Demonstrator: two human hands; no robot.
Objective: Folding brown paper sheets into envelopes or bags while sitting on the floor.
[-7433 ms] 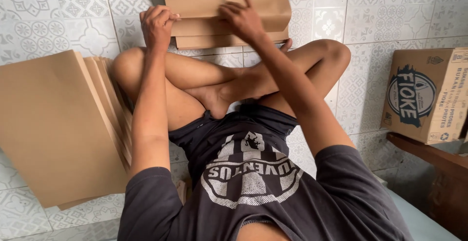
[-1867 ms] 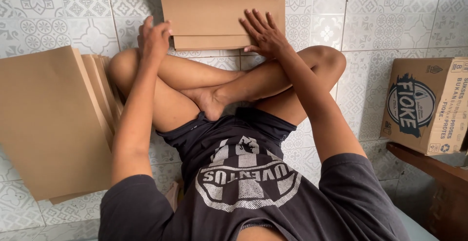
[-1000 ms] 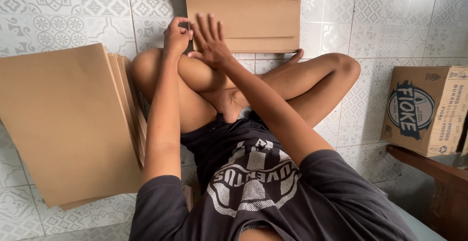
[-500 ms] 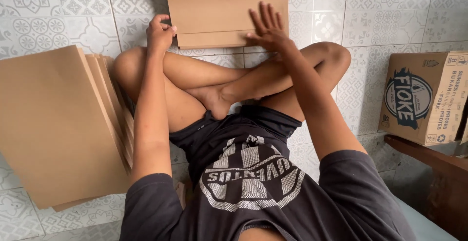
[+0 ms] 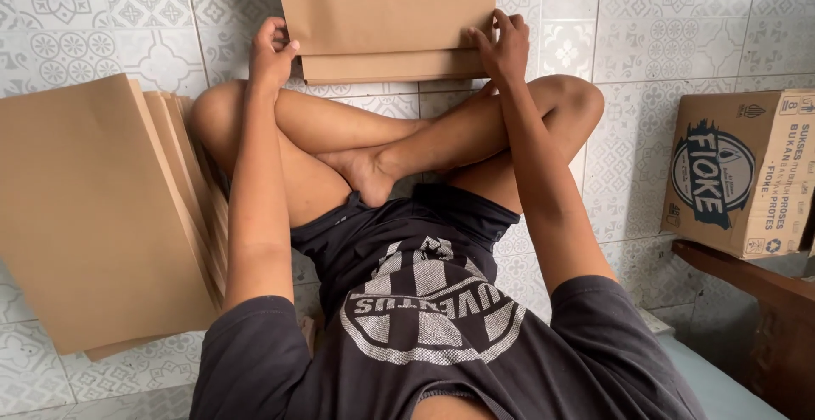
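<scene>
Outstretched, both hands point(image 5: 272, 55) point(image 5: 503, 46) on flat cardboard point(image 5: 386, 12).

You sit cross-legged with both arms stretched straight forward over your knees, your left hand point(image 5: 270, 53) curled with its fingers point(image 5: 276, 31) bent in, your right hand point(image 5: 503, 46) arched with fingers point(image 5: 501, 22) spread and pressing down.

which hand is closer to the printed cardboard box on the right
The right hand. It grips the right edge of the flat cardboard sheet ahead, the side toward the printed box. The left hand holds the sheet's left edge, farther away.
</scene>
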